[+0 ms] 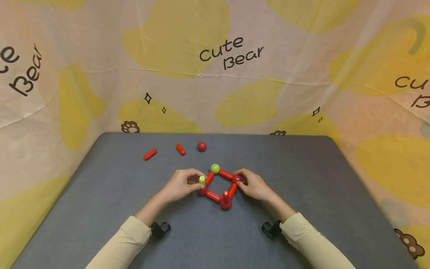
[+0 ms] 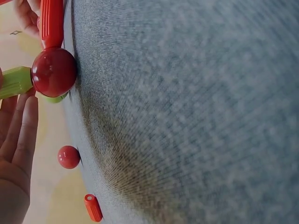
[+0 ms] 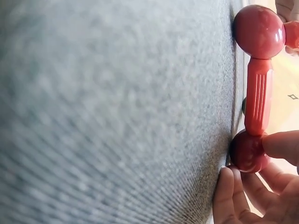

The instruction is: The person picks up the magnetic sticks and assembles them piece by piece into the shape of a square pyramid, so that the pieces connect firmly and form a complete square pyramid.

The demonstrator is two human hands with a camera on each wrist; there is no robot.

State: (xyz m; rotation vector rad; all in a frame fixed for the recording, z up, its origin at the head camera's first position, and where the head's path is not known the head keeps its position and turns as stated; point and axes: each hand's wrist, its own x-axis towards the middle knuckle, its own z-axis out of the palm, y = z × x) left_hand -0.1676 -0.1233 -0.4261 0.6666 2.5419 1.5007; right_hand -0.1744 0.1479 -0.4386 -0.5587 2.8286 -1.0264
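Observation:
A four-sided frame of red rods (image 1: 213,196) and balls lies on the table, with a green ball (image 1: 215,169) at its far corner. My left hand (image 1: 177,185) pinches a yellow-green rod (image 1: 202,181) that stands upright at the left corner. In the left wrist view this rod's end meets the red corner ball (image 2: 54,72). At the opposite corner, the thumb and fingers of my right hand (image 1: 256,185) grip a dark red ball (image 3: 247,153). Another red rod (image 1: 226,196) rises from the near corner's red ball (image 1: 226,204).
Behind the frame lie a loose red ball (image 1: 202,146) and two loose red rods, one slanted at the left (image 1: 150,154) and another beside the ball (image 1: 180,150). A patterned cloth (image 1: 188,93) hangs around the grey table (image 1: 302,168).

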